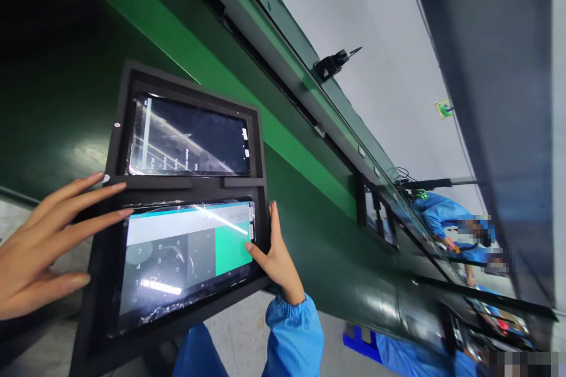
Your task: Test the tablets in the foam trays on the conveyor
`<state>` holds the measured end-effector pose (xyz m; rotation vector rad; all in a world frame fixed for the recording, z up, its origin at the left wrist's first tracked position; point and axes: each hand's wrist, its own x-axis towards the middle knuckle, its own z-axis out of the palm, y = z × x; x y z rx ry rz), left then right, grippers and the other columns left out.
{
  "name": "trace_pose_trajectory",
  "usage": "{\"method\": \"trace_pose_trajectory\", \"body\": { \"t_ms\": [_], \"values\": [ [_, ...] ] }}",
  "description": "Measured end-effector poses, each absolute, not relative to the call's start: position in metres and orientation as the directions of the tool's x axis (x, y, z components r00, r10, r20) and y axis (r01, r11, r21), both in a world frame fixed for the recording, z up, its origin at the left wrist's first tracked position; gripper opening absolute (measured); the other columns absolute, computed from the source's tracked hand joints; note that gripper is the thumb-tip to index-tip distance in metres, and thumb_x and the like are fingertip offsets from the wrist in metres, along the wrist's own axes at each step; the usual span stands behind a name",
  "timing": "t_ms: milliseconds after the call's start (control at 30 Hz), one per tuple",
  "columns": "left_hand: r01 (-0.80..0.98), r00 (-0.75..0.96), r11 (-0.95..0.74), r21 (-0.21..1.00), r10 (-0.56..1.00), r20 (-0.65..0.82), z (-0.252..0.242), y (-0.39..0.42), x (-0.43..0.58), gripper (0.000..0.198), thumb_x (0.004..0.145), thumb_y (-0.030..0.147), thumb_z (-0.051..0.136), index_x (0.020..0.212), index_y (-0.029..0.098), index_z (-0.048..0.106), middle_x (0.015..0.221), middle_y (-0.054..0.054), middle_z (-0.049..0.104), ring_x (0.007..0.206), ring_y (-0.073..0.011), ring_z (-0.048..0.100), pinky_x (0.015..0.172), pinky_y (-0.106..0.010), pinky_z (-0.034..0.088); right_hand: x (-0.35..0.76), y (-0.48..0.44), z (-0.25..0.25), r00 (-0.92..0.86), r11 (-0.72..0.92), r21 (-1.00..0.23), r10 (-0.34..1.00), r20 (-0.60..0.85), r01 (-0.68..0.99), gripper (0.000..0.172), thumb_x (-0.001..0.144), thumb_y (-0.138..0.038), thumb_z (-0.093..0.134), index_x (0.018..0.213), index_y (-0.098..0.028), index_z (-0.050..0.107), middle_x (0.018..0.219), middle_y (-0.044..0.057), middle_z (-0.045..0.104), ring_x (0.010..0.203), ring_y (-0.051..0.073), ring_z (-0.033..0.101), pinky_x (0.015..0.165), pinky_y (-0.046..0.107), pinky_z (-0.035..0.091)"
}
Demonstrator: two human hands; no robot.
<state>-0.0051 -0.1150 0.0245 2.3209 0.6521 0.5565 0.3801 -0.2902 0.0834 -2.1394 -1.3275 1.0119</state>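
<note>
Inside one black foam tray [256, 141], two tablets [190, 135], the lower showing a calculator! Left hand [44, 247] spread at the edge; right hand [276, 259], thumb over the calculator, grip unclear. Green table [309, 235] beyond, at least two people in blue [442, 212] farther off.

Lower left: L hand [42, 253], fingers spread over rim of rect. black foam-like tray [206, 190]. In it: film-covered dark-screen tablet [190, 138] up top, film-covered grey/green calculator-screen tablet [170, 253] below. Lower ctr: R hand [276, 259] w/ blue sleeve [294, 336], thumb on latter's edge.
</note>
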Motion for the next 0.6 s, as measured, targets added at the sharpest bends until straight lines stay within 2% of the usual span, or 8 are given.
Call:
{"method": "trace_pose_trajectory", "body": {
  "t_ms": [67, 133, 200, 267, 333, 400, 500, 600],
  "values": [
    [0.322, 0.727, -0.606, 0.727, 0.65, 0.221, 0.033, -0.11, 0.008, 0.061, 0.091, 0.048, 0.039, 0.15, 0.056, 0.026, 0.165, 0.017, 0.018, 0.155, -0.0315, 0.012, 0.129, -0.049, 0.007, 0.378, -0.29, 0.083, 0.299, -0.453, -0.671, 0.891, -0.34, 0.587, 0.102, 0.092, -0.039, 0.066, 0.162, -0.034, -0.009, 0.172, 0.003, 0.002, 0.158, 0.026, 0.007, 0.128, 0.05, 0.015],
    [0.319, 0.701, -0.589, 0.743, 0.674, 0.234, 0.038, -0.101, 0.021, 0.053, 0.096, 0.045, 0.039, 0.147, 0.057, 0.03, 0.163, 0.017, 0.022, 0.155, -0.0275, 0.014, 0.129, -0.046, 0.011, 0.374, -0.292, 0.084, 0.336, -0.429, -0.679, 0.901, -0.274, 0.596, 0.102, 0.093, -0.041, 0.064, 0.16, -0.037, -0.014, 0.172, 0.003, 0.002, 0.158, 0.029, 0.013, 0.127, 0.056, 0.019],
    [0.327, 0.689, -0.607, 0.724, 0.678, 0.257, 0.039, -0.089, 0.031, 0.048, 0.1, 0.042, 0.039, 0.146, 0.053, 0.033, 0.163, 0.014, 0.023, 0.155, -0.0256, 0.013, 0.128, -0.045, 0.014, 0.366, -0.295, 0.088, 0.386, -0.378, -0.669, 0.911, -0.145, 0.641, 0.1, 0.095, -0.04, 0.061, 0.159, -0.04, -0.015, 0.172, 0.002, 0.0, 0.157, 0.032, 0.018, 0.124, 0.062, 0.021],
    [0.355, 0.686, -0.641, 0.681, 0.673, 0.276, 0.037, -0.077, 0.039, 0.044, 0.102, 0.042, 0.04, 0.146, 0.045, 0.037, 0.164, 0.008, 0.022, 0.155, -0.0278, 0.012, 0.128, -0.049, 0.016, 0.353, -0.3, 0.094, 0.382, -0.302, -0.615, 0.924, -0.002, 0.728, 0.095, 0.096, -0.037, 0.06, 0.16, -0.041, -0.01, 0.172, 0.0, 0.002, 0.156, 0.035, 0.016, 0.124, 0.067, 0.017],
    [0.4, 0.696, -0.667, 0.628, 0.667, 0.265, 0.034, -0.067, 0.044, 0.042, 0.103, 0.044, 0.04, 0.144, 0.036, 0.045, 0.165, 0.001, 0.021, 0.155, -0.0321, 0.01, 0.127, -0.056, 0.015, 0.336, -0.305, 0.098, 0.289, -0.202, -0.545, 0.954, 0.076, 0.813, 0.091, 0.095, -0.032, 0.059, 0.161, -0.042, -0.002, 0.171, -0.003, 0.006, 0.156, 0.036, 0.014, 0.124, 0.069, 0.011],
    [0.44, 0.707, -0.675, 0.592, 0.667, 0.235, 0.031, -0.062, 0.049, 0.042, 0.104, 0.047, 0.038, 0.141, 0.032, 0.05, 0.166, -0.001, 0.019, 0.155, -0.0351, 0.009, 0.125, -0.063, 0.014, 0.32, -0.31, 0.099, 0.152, -0.089, -0.495, 0.985, 0.088, 0.864, 0.088, 0.093, -0.028, 0.059, 0.161, -0.041, 0.006, 0.171, -0.002, 0.01, 0.156, 0.037, 0.016, 0.125, 0.069, 0.01],
    [0.451, 0.711, -0.687, 0.569, 0.662, 0.236, 0.027, -0.059, 0.053, 0.044, 0.105, 0.05, 0.032, 0.141, 0.035, 0.052, 0.168, 0.002, 0.014, 0.155, -0.0357, 0.009, 0.122, -0.068, 0.016, 0.3, -0.314, 0.095, -0.028, 0.056, -0.455, 0.997, 0.069, 0.889, 0.083, 0.092, -0.027, 0.058, 0.162, -0.033, 0.013, 0.17, 0.006, 0.014, 0.154, 0.038, 0.022, 0.121, 0.072, 0.015],
    [0.459, 0.726, -0.721, 0.52, 0.641, 0.249, 0.025, -0.057, 0.054, 0.045, 0.105, 0.052, 0.03, 0.144, 0.038, 0.048, 0.169, 0.003, 0.007, 0.155, -0.0366, 0.009, 0.118, -0.073, 0.021, 0.289, -0.316, 0.089, -0.134, 0.14, -0.433, 0.99, 0.045, 0.891, 0.075, 0.094, -0.037, 0.057, 0.16, -0.024, 0.022, 0.169, 0.014, 0.018, 0.154, 0.04, 0.023, 0.119, 0.073, 0.018]
  ]
}}
